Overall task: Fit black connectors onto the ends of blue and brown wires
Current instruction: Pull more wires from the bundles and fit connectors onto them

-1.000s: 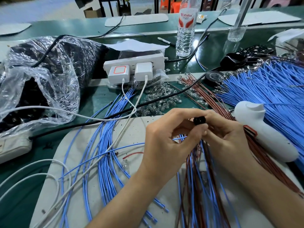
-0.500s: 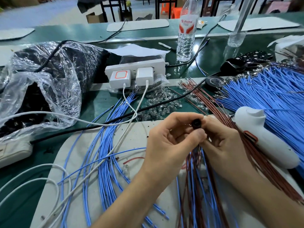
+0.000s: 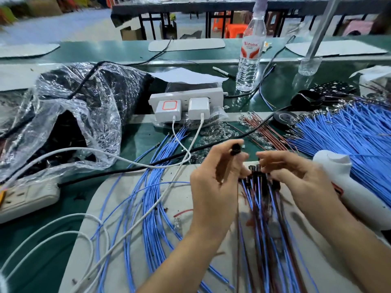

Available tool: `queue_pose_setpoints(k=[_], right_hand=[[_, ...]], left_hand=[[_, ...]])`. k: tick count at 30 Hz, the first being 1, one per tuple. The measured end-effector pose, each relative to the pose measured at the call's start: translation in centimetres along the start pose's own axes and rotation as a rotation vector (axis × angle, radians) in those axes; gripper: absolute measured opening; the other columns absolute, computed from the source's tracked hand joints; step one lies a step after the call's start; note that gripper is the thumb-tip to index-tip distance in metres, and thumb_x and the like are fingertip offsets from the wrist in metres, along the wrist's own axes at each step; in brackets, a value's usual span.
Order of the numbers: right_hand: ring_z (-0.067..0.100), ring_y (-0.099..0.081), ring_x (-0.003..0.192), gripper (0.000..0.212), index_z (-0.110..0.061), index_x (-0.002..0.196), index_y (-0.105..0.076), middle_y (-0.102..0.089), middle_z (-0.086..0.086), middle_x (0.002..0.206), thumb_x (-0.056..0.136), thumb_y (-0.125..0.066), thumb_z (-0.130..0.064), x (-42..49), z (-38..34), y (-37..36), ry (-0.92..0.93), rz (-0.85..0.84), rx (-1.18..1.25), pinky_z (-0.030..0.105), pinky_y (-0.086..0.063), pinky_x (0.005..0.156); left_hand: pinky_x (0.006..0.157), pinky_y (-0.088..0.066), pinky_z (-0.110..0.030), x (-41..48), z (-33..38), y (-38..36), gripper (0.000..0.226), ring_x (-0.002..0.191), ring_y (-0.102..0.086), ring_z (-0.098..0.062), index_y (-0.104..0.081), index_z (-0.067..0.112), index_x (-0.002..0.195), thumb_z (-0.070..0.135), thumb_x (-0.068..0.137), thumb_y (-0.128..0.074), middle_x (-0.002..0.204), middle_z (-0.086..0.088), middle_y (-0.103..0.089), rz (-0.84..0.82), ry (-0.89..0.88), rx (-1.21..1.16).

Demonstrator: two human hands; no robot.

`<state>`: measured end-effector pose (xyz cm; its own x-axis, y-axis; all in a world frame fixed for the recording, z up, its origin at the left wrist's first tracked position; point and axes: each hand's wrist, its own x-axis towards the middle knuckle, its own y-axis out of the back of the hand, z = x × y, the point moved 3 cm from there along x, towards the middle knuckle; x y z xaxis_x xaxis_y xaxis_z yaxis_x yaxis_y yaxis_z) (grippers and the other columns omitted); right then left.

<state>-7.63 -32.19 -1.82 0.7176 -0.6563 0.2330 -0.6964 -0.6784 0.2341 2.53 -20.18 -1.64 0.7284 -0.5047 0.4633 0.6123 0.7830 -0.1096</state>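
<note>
Blue wires (image 3: 349,132) fill the right of the frame, brown wires (image 3: 267,132) left of them. The connector (image 3: 236,147) at centre is black, the table (image 3: 135,144) dark green. A white charger (image 3: 169,112) bears an orange square outline; the bottle label (image 3: 250,52) is red and white.

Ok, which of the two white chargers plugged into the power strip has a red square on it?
The left charger: its face shows a red square outline, while the right charger is plain white.
</note>
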Motion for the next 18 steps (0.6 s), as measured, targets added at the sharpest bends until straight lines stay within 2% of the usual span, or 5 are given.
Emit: queue_pose_setpoints(k=[3, 6, 10, 13, 18], right_hand=[[0.002, -0.063, 0.071, 0.03, -0.027, 0.088, -0.073, -0.071, -0.007, 0.075, 0.084, -0.064, 0.001, 2.0, -0.6, -0.3, -0.02, 0.023, -0.252, 0.013, -0.049, 0.071], [0.003, -0.061, 0.07, 0.014, -0.02, 0.09, -0.074, -0.07, -0.008, 0.078, 0.084, -0.067, -0.009, 5.1, -1.6, -2.4, 0.04, -0.094, -0.552, 0.008, -0.041, 0.066], [0.02, -0.057, 0.078, 0.013, -0.02, 0.072, -0.061, -0.061, -0.005, 0.071, 0.08, -0.063, -0.01, 8.5, -2.0, -6.0, 0.007, -0.352, -0.848, 0.019, -0.043, 0.063], [0.03, -0.061, 0.088, 0.017, -0.006, 0.09, -0.066, -0.068, 0.011, 0.089, 0.076, -0.056, -0.008, 9.3, -2.0, -7.2, 0.011, -0.433, -0.993, 0.037, -0.051, 0.077], [0.026, -0.056, 0.088, 0.015, -0.012, 0.093, -0.064, -0.054, 0.008, 0.093, 0.086, -0.051, -0.013, 8.3, -1.7, -7.2, 0.053, -0.424, -0.971, 0.042, -0.049, 0.076]], left_hand=[[0.073, -0.055, -0.029, 0.2, -0.9, 0.9, 0.016, 0.072, -0.066, -0.008, -0.06, 0.035, 0.104, 0.023, 0.094, -0.054, 0.081, 0.015, -0.068, 0.147, 0.029, 0.082], [0.075, -0.054, -0.025, 0.3, -1.3, 1.0, 0.019, 0.077, -0.067, -0.008, -0.059, 0.037, 0.105, 0.022, 0.094, -0.054, 0.087, 0.012, -0.069, 0.153, 0.036, 0.107], [0.082, -0.055, -0.035, 0.1, -0.8, 0.8, 0.023, 0.087, -0.067, -0.013, -0.062, 0.03, 0.109, 0.017, 0.092, -0.056, 0.097, 0.005, -0.069, 0.127, 0.004, 0.112], [0.079, -0.056, -0.04, 0.1, -0.1, 0.7, 0.025, 0.088, -0.068, -0.017, -0.06, 0.031, 0.11, 0.015, 0.092, -0.056, 0.098, 0.0, -0.07, 0.099, -0.073, 0.133], [0.076, -0.057, -0.033, -0.3, 0.6, 0.5, 0.022, 0.09, -0.068, -0.013, -0.063, 0.012, 0.113, 0.006, 0.092, -0.059, 0.102, -0.003, -0.07, 0.069, -0.267, 0.187]])
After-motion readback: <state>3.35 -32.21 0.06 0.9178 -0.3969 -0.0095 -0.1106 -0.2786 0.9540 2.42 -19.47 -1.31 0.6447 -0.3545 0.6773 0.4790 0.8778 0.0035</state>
